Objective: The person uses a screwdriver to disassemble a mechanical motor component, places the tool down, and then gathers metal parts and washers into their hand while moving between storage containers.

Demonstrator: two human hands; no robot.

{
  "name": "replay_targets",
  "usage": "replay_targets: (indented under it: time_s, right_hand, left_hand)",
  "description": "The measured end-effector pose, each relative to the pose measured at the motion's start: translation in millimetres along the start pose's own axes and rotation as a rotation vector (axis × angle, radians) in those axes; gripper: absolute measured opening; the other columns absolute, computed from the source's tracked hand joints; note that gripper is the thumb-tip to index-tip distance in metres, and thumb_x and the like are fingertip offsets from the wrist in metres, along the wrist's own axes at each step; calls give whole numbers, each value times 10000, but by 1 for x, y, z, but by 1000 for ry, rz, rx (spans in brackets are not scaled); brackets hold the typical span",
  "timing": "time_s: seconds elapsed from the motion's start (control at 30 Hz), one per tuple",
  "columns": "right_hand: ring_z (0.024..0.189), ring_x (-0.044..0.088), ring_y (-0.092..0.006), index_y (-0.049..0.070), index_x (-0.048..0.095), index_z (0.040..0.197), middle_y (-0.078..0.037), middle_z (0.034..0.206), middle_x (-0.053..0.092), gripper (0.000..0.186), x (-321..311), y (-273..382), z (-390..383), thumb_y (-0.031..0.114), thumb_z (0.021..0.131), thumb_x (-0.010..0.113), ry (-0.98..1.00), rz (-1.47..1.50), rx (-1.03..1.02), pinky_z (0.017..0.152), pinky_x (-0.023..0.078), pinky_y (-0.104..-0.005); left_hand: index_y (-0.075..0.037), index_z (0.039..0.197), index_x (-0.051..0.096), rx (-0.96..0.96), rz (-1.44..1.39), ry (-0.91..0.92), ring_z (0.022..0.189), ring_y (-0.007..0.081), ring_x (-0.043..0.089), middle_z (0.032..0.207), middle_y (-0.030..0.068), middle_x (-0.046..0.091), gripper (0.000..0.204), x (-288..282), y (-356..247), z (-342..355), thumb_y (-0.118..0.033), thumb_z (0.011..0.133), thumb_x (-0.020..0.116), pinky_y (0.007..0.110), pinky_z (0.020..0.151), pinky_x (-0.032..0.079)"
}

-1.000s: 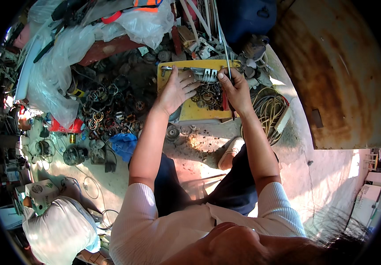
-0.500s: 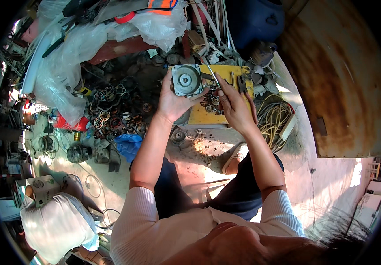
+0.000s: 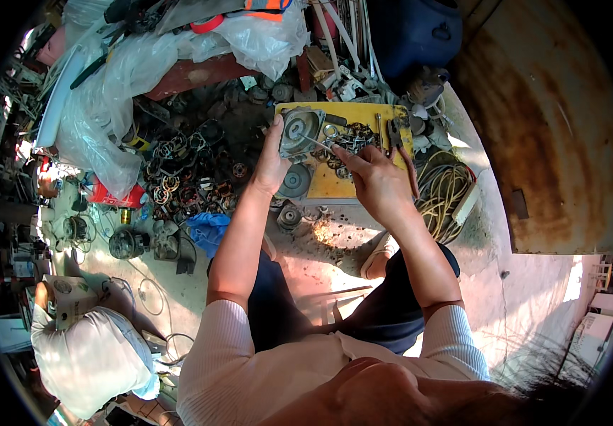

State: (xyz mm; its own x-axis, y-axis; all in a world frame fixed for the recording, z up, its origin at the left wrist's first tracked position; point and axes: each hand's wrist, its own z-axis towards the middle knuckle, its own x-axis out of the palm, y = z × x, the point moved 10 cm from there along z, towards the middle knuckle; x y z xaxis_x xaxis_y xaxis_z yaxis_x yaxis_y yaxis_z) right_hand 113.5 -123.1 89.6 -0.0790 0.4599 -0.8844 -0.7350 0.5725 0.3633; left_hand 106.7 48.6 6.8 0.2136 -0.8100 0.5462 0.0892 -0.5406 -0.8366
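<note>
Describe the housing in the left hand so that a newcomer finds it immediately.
Find the yellow board before the person. At its upper left, the left hand holds the squarish grey housing. Unlike the round disc below, it has distinct corners.

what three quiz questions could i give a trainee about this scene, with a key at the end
1. Toward which thing does the thin metal rod in the right hand point?
A) blue cloth
B) metal housing
C) clear plastic sheet

2. True or false: the left hand is on the metal housing, and the pliers lie to the right of that housing.

3. Fill in: the cable coil lies to the ____ of the yellow board.

Key: 1 B; 2 true; 3 right.
</note>
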Motion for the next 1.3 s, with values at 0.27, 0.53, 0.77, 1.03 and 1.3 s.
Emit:
replay_targets:
  time_s: [0.27, 0.53, 0.77, 1.03, 1.3]
  right_hand:
    - [713, 638, -298, 262, 659, 1241, -76, 882, 601, 397, -3, 9, 0, 105, 884, 580, -10, 83, -25, 633, 506, -414]
    - [747, 638, -292, 243, 679, 1203, -79, 882, 602, 386, 0, 6, -2, 62, 867, 619, 35, 93, 8, 656, 506, -411]
    - [753, 629, -313, 217, 678, 1206, -99, 876, 604, 362, 1, -1, -5, 70, 884, 604, 44, 65, 11, 667, 500, -411]
    - [767, 648, -362, 178, 668, 1217, -145, 889, 613, 335, -5, 17, -8, 111, 904, 567, 61, 263, 15, 665, 519, -446]
    - [775, 629, -372, 162, 647, 1250, -177, 899, 601, 351, 8, 15, -10, 88, 914, 573, 85, 379, 53, 681, 498, -447]
  left_hand:
    - [-69, 1308, 554, -56, 6, -117, 1146, 193, 577, 1249, 60, 626, 637, -6, 14, 2, -587, 986, 369, 375, 998, 419]
    - [-46, 1317, 529, 2, 23, 54, 1011, 218, 659, 1179, 83, 657, 618, 8, 3, 5, -544, 1014, 324, 370, 920, 498]
    - [-23, 1336, 517, 91, -28, 140, 1048, 222, 642, 1220, 100, 642, 617, 15, -6, 5, -510, 1021, 307, 374, 970, 459]
    - [-3, 1383, 472, 145, -25, 104, 1164, 217, 577, 1285, 114, 605, 663, 0, -2, 5, -519, 1010, 287, 367, 1029, 399]
    - [3, 1421, 410, 195, 48, 67, 1135, 268, 603, 1316, 136, 571, 761, 21, -20, 0, -585, 965, 251, 416, 1010, 448]
